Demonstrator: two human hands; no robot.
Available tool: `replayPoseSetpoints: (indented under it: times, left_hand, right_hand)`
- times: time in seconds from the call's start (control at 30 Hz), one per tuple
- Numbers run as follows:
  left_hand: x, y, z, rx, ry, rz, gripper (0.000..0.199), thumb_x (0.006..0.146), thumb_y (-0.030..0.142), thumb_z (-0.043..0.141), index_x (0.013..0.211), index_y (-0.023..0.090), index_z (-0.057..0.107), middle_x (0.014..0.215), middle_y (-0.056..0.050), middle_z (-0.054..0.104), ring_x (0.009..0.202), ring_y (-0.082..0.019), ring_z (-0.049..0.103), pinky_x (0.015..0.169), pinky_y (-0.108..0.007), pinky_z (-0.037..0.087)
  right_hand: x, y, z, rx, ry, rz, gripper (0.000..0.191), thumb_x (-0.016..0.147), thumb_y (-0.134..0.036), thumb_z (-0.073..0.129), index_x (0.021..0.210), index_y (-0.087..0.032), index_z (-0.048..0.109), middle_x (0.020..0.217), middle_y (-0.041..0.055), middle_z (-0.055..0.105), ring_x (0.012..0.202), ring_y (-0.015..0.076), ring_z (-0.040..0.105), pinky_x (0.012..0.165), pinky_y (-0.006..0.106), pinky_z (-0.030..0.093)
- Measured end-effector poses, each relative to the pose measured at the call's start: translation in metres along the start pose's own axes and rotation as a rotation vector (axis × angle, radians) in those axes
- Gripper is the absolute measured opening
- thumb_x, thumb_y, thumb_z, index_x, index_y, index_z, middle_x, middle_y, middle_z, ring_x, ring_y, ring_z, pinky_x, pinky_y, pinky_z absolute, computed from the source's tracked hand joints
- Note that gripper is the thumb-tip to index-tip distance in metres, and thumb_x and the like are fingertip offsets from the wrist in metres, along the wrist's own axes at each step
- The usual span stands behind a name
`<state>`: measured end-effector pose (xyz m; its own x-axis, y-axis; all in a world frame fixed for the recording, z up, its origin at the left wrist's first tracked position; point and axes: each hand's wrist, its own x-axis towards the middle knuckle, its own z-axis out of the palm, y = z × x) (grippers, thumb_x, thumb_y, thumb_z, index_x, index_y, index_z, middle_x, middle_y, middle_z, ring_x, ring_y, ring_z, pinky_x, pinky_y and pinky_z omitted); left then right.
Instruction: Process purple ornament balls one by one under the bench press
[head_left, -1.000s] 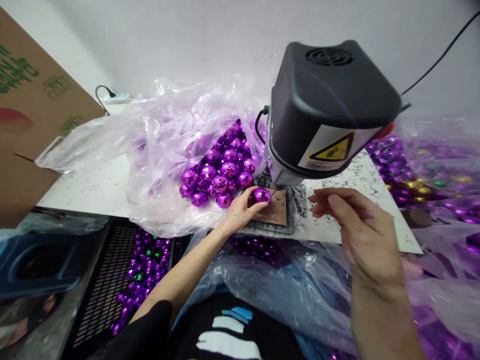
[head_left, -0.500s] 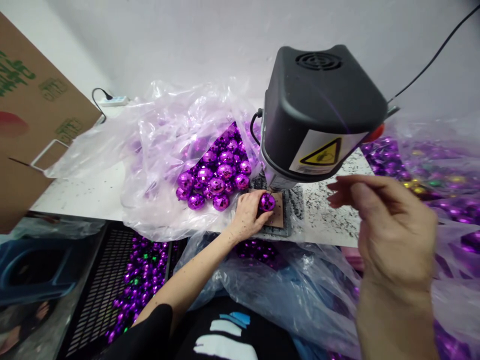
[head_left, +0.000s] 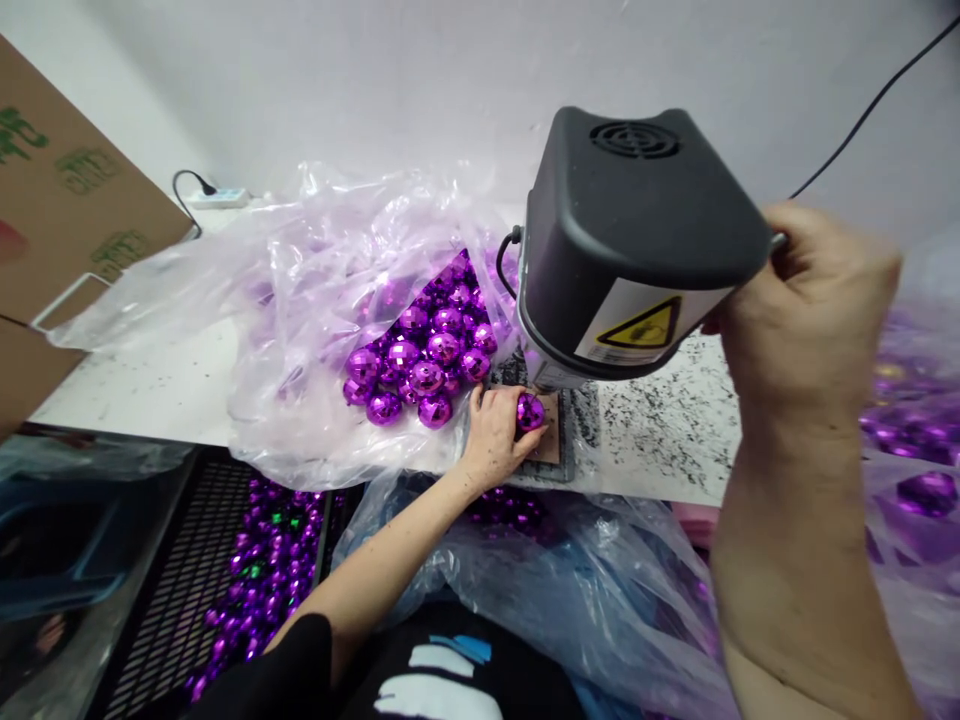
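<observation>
My left hand grips a shiny purple faceted ball and holds it on a brown pad at the base of a black machine, below its head. The machine looks like a small drill press with a yellow warning label. At its right side my right hand is closed around a lever, of which only a short metal end shows. Left of the machine, several purple balls spill from a clear plastic bag close to my left hand.
Dark flakes litter the white table right of the machine. A cardboard box stands at the left, near a power strip. Below the table edge, a black crate holds purple and green beads. Plastic sheeting covers my lap.
My right hand has moved up and inward from open air beside the machine and closed on its lever. My left hand still holds the ball on the pad.
</observation>
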<state>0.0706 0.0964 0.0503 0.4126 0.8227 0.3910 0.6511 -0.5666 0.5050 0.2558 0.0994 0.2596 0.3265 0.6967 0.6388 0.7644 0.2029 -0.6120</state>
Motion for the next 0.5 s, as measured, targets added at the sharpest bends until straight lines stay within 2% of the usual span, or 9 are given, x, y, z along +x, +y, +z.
replayPoseSetpoints:
  times: [0.07, 0.13, 0.23, 0.33, 0.5]
  left_hand:
    - [0.0, 0.0, 0.0, 0.0, -0.003, 0.0, 0.042, 0.088, 0.038, 0.067, 0.12, 0.017, 0.05, 0.114, -0.01, 0.064, 0.112, -0.027, 0.055, 0.11, -0.05, 0.029]
    - [0.0, 0.0, -0.001, -0.004, -0.008, 0.002, 0.042, 0.087, 0.038, 0.067, 0.12, 0.017, 0.05, 0.113, -0.01, 0.063, 0.11, -0.027, 0.055, 0.105, -0.047, 0.033]
    - [0.0, -0.001, 0.0, -0.013, -0.017, 0.003, 0.042, 0.087, 0.039, 0.067, 0.12, 0.018, 0.05, 0.11, -0.01, 0.062, 0.107, -0.027, 0.055, 0.1, -0.045, 0.036]
    - [0.0, -0.002, -0.001, -0.022, -0.021, 0.009, 0.042, 0.087, 0.04, 0.066, 0.12, 0.019, 0.051, 0.109, -0.009, 0.062, 0.107, -0.027, 0.054, 0.1, -0.045, 0.035]
    - [0.0, 0.0, -0.002, -0.026, -0.03, -0.001, 0.04, 0.088, 0.041, 0.065, 0.12, 0.02, 0.051, 0.11, -0.009, 0.062, 0.107, -0.027, 0.054, 0.105, -0.047, 0.033]
  right_hand:
    - [-0.003, 0.0, 0.001, 0.108, -0.003, 0.02, 0.04, 0.09, -0.046, 0.053, 0.074, -0.009, 0.06, 0.056, -0.0026, 0.044, 0.052, 0.0003, 0.039, 0.053, 0.018, 0.026]
    - [-0.015, -0.004, -0.001, 0.089, 0.049, 0.025, 0.035, 0.09, -0.04, 0.051, 0.074, -0.01, 0.06, 0.057, -0.0026, 0.045, 0.052, 0.0002, 0.04, 0.051, 0.018, 0.027]
    - [-0.044, -0.013, -0.006, 0.05, 0.078, 0.074, 0.026, 0.089, -0.034, 0.054, 0.075, -0.012, 0.058, 0.063, -0.0025, 0.049, 0.055, 0.0012, 0.043, 0.051, 0.018, 0.03]
    - [-0.075, -0.016, -0.01, 0.075, 0.032, 0.117, 0.023, 0.089, -0.035, 0.053, 0.08, -0.015, 0.06, 0.067, -0.0016, 0.051, 0.06, 0.0037, 0.047, 0.052, 0.021, 0.033]
    - [-0.108, -0.009, -0.006, 0.047, -0.006, 0.028, 0.014, 0.09, -0.027, 0.052, 0.089, -0.019, 0.064, 0.068, -0.0009, 0.05, 0.061, 0.0047, 0.046, 0.056, 0.025, 0.033]
